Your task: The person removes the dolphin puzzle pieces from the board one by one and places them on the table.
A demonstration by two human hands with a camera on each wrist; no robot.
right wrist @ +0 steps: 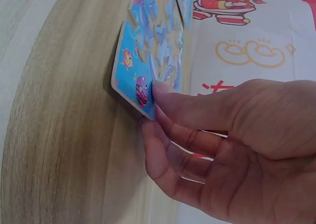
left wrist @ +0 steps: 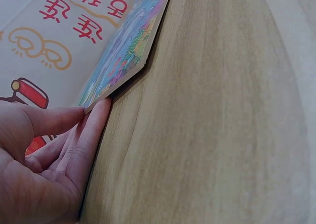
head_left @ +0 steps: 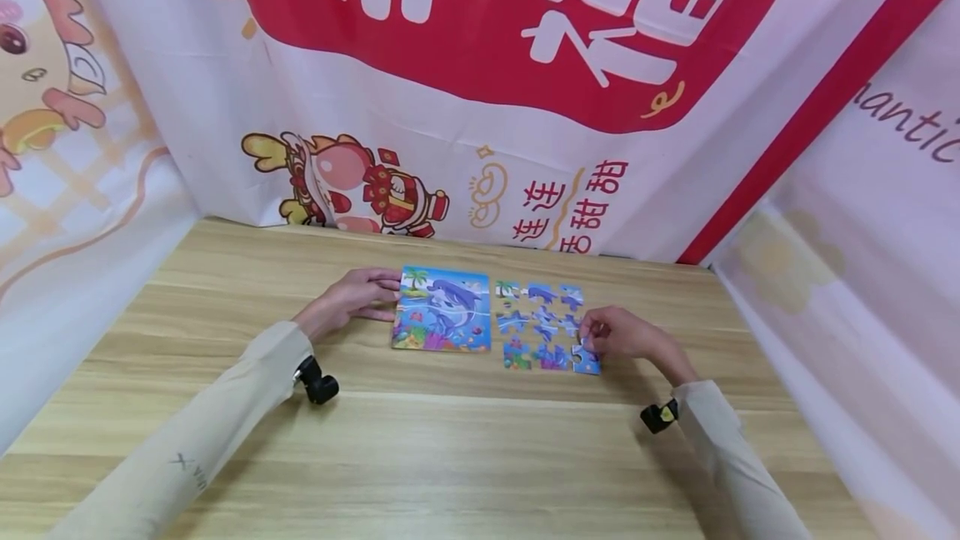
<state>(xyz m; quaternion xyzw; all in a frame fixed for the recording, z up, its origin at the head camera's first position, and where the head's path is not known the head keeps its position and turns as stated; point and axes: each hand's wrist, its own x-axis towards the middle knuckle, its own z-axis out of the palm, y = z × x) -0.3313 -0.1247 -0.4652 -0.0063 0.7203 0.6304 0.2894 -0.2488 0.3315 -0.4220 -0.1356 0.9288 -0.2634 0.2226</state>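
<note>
A square dolphin picture board with a palm tree and coral lies on the table. At its left edge, my left hand pinches it, the thumb at a corner and a finger underneath. To the right are jigsaw puzzle pieces with matching artwork, laid in spaced rows. My right hand pinches the near right corner piece, which is blue with a striped purple fish and an orange starfish. The thumb lies on its face and the fingers are at its edge.
The wooden table runs back to a hanging printed cloth with red and white designs. More pale printed cloth stands along the left and right sides. A small black camera sits on the left wrist, another camera on the right.
</note>
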